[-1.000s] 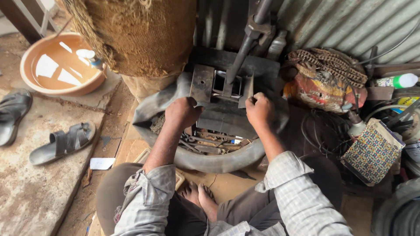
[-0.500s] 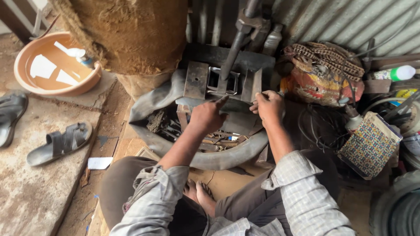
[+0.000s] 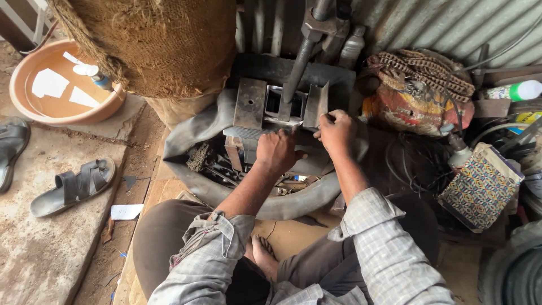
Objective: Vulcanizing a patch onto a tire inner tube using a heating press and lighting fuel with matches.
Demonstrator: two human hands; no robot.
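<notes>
Two bare hands are working close together over a metal press as we are looking down from the head camera at a person sitting cross-legged on the ground. We are seeing the left hand (image 3: 278, 151) curled with its fingers bent inward, resting against the grey rubber inner tube (image 3: 197, 127) where it is passing under the press; whether those fingers are pinching the rubber or only pressing on it, we cannot tell. Just to the right of them, the right hand (image 3: 337, 131) is closing its fingertips on the edge of the same tube, right beside the upright metal plate (image 3: 316, 104) of the press. Directly beyond both sets of fingers, the metal press (image 3: 250, 101) is standing with a dark screw rod (image 3: 296, 70) slanting up away from the hands. The tube is looping out to the left of the left fingers and curving back below both wrists, ringing a heap of small tools (image 3: 217, 164). Far to the left of the fingers, an orange basin (image 3: 34, 110) is holding water, and two dark sandals (image 3: 73, 186) are lying on concrete. Beyond the fingers and to the left, a burlap sack (image 3: 164, 45) is hanging. To the right of the right fingers, a worn cloth bundle (image 3: 412, 107) and a patterned box (image 3: 480, 186) are sitting among black cables (image 3: 409, 164).
</notes>
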